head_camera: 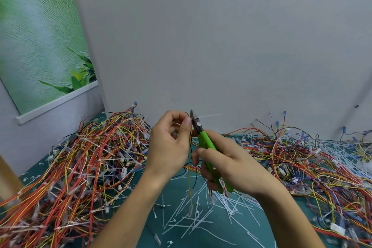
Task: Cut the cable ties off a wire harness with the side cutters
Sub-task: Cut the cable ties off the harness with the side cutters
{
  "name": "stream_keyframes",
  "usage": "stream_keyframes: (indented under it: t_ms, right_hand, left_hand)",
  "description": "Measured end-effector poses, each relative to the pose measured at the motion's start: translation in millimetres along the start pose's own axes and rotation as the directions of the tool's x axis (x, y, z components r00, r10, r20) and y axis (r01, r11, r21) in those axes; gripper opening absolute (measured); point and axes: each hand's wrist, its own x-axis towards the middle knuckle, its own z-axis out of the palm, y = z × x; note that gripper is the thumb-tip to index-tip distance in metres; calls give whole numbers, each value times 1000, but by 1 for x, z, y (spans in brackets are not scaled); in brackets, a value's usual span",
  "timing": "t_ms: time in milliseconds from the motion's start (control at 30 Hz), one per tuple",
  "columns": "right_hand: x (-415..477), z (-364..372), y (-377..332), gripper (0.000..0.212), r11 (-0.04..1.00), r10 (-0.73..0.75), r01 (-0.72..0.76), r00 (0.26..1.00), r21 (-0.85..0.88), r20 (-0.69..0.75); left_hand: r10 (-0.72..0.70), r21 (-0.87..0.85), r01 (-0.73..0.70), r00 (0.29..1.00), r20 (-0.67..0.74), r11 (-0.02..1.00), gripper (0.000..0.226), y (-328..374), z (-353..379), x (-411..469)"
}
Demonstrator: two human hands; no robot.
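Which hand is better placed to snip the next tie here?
Right. The right hand grips the cutters, and their blades sit right at the wires that the left hand pinches and holds up.

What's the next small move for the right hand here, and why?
Probably squeeze the side cutters shut. The right hand grips their green handles, the blades sit at the top of the wire harness the left hand pinches, and a white cable tie juts out beside them.
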Motion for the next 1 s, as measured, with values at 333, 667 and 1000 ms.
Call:
stream_keyframes:
  t_ms: [333, 667, 1000]
  right_hand:
    - [-3, 0, -1, 31, 997, -11, 15, 999, -76, 44]
    - [-1, -1, 1, 22, 997, -16, 18, 999, -77, 31]
    - [0, -3, 3, 30, 998, -22, 21, 1000, -67, -21]
  left_hand:
    - [2, 8, -2, 1000, 4, 1000, 10, 2, -4, 2]
    - [-3, 24, 2, 1000, 27, 1000, 10, -1, -6, 3]
    - [15, 33, -18, 996, 90, 999, 12, 0, -5, 2]
